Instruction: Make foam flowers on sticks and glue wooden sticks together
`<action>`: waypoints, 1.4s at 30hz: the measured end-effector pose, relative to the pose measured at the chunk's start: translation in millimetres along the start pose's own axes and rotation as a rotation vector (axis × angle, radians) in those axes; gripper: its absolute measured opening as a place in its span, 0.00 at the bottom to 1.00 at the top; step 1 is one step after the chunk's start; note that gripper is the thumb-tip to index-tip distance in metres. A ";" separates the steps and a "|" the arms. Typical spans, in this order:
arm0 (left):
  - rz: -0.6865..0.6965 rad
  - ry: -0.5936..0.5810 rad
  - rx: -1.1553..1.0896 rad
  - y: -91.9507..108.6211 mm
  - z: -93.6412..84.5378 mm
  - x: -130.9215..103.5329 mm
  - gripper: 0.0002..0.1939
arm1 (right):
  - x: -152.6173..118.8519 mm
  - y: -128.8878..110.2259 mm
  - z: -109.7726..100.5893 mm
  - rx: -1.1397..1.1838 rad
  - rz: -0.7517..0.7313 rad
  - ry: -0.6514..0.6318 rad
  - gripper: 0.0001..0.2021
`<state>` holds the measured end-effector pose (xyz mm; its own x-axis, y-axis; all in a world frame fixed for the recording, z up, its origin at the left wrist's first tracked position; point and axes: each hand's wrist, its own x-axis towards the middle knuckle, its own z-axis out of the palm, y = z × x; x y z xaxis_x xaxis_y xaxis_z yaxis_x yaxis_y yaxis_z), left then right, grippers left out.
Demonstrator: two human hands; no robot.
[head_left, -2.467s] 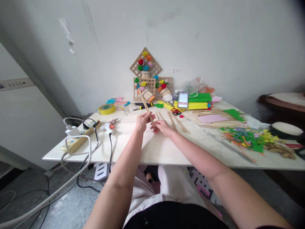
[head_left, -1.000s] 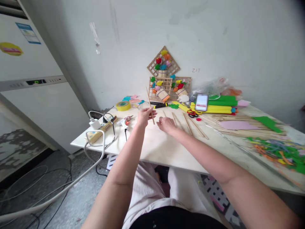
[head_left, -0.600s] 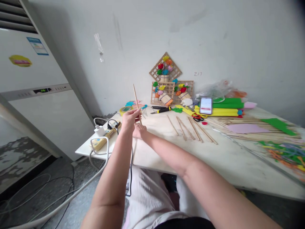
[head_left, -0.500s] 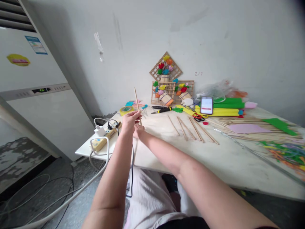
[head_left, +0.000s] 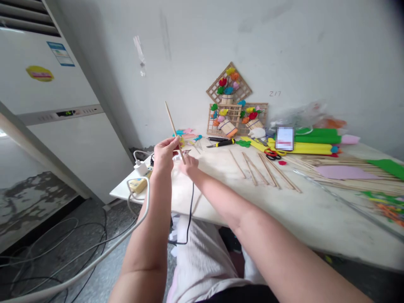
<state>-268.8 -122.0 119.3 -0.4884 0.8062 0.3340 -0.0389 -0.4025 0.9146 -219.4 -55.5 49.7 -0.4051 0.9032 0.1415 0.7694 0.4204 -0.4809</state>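
My left hand (head_left: 166, 153) pinches a thin wooden stick (head_left: 171, 118) that leans up to the left above the table's left part. Close beside it, my right hand (head_left: 190, 164) is closed at the lower end of the stick. A small pointed tip shows just above its fingers, but what it holds is mostly hidden. From below this hand a black cord (head_left: 192, 198) hangs over the table edge. Several cut wooden sticks (head_left: 251, 168) lie on the white table (head_left: 233, 206) to the right of my hands.
Flower-decorated stick lattices (head_left: 224, 120) lean on the wall. In front lie a utility knife (head_left: 221, 143), scissors (head_left: 273, 155) and green leaf pieces (head_left: 243, 143). Rolled coloured paper (head_left: 315, 149), a phone (head_left: 284, 139) and a stick pile (head_left: 306, 164) stand right; a power strip (head_left: 138, 185) is left.
The stick has tilted further left, its lower end near my right hand. My hands have drawn slightly apart, and the black cord has swung right. The view has turned a little left.
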 end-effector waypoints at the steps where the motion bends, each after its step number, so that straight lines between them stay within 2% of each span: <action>1: 0.021 0.007 -0.012 3.4 1.0 1.1 0.17 | 0.6 7.2 -10.2 -0.001 0.034 0.042 0.17; 3: 0.052 0.010 -0.050 6.6 5.9 4.0 0.17 | 2.3 26.5 -32.2 0.002 0.076 0.111 0.19; 7: 0.019 -0.062 -0.152 -7.2 27.4 8.3 0.18 | -3.8 79.6 -74.7 0.291 0.051 0.270 0.12; 8: -0.009 -0.090 -0.168 -15.1 35.0 8.6 0.18 | -9.0 94.6 -84.3 0.411 0.069 0.315 0.12; 12: -0.168 -0.181 -0.213 -56.1 69.4 6.2 0.20 | -40.6 153.8 -117.9 0.950 -0.003 0.302 0.18; 16: -0.288 -0.240 -0.238 -94.5 104.1 -0.1 0.21 | -71.0 203.0 -140.0 1.122 -0.057 0.289 0.14; 19: -0.329 -0.248 -0.217 -116.7 127.0 -7.5 0.21 | -86.5 227.7 -141.9 1.209 -0.074 0.301 0.13; 23: -0.335 -0.280 -0.183 -143.2 146.5 -18.5 0.21 | -100.6 242.6 -129.8 1.300 -0.040 0.242 0.13; 27: -0.319 -0.334 -0.136 -160.1 148.8 -25.7 0.21 | -103.9 245.5 -120.8 1.289 -0.048 0.171 0.14; 32: -0.321 -0.369 -0.112 -160.9 143.7 -29.1 0.21 | -100.3 247.8 -117.1 1.238 -0.089 0.179 0.14; 42: -0.375 -0.496 -0.053 -156.5 146.7 -36.0 0.20 | -106.2 241.1 -127.6 1.228 -0.004 0.238 0.20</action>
<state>-117.2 -24.3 -2.4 0.0296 0.9971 0.0703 -0.1786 -0.0640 0.9818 72.1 -39.1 29.1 -0.2090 0.9490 0.2362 -0.2522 0.1810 -0.9506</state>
